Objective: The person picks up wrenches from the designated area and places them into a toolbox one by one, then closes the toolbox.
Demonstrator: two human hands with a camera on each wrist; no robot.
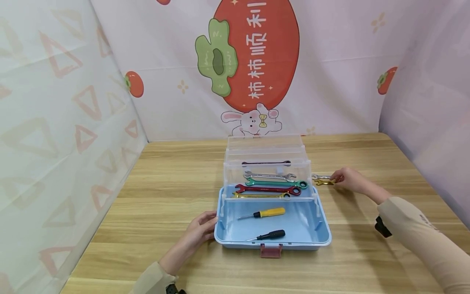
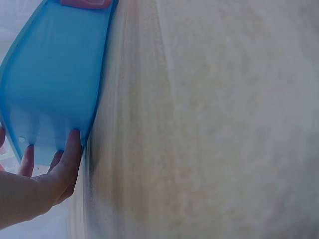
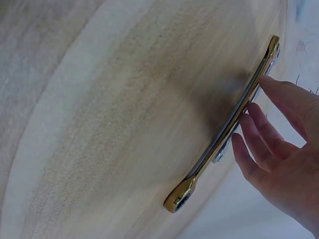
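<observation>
Toolbox (image 1: 304, 244) had 5 wrenches (image 1: 268, 189), 2 drivers (image 1: 274, 212) in; R hand (image 1: 349, 179) pinched gold wrench (image 1: 323, 183) beside it, silver wrench (image 1: 320, 177) also out; straight-fingered L hand (image 1: 200, 228) touched it.

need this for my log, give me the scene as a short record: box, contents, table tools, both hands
toolbox: blue toolbox, open, red latch at the front
base contents: yellow-handled screwdriver; black-handled screwdriver
upper contents: purple wrench, silver, green wrench, red wrench and gold wrenches, at the clear trays
tools on table: one gold wrench beside one silver wrench, right of the toolbox
left hand: fingers against the toolbox's left side
right hand: thumb and fingertips on the table's gold wrench
</observation>
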